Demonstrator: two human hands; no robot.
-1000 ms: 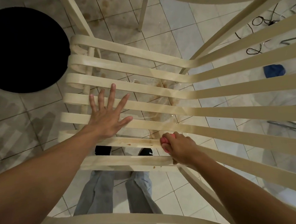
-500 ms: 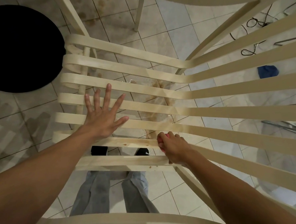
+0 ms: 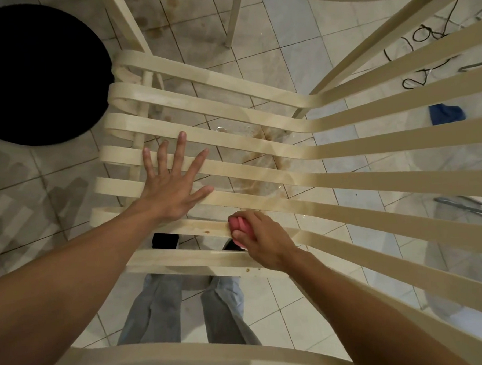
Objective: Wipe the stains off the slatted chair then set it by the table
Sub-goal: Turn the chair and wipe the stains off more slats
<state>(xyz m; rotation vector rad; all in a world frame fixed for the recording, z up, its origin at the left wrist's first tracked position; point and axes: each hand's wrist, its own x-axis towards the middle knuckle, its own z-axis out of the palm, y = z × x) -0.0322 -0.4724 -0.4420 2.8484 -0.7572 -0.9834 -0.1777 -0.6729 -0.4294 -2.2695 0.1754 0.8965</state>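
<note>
From the head view, the wiping step looks to be in hand. The slatted chair [image 3: 374,183] stands on the tiled floor [image 3: 297,53] right in front of the person, its seat slats under both hands. The right hand [image 3: 262,242] has its grip closed round a pink cloth [image 3: 240,227], which it presses onto a near slat. A small brown spot [image 3: 207,232] sits just left of the cloth. The left hand [image 3: 173,186] lies flat across the slats with its fingers spread, holding nothing and probably steadying the seat. The next move likely calls for a firm sweep left over that spot. After that comes the speck [image 3: 247,270] on the front slat. Setting the chair by the table is not yet begun.
</note>
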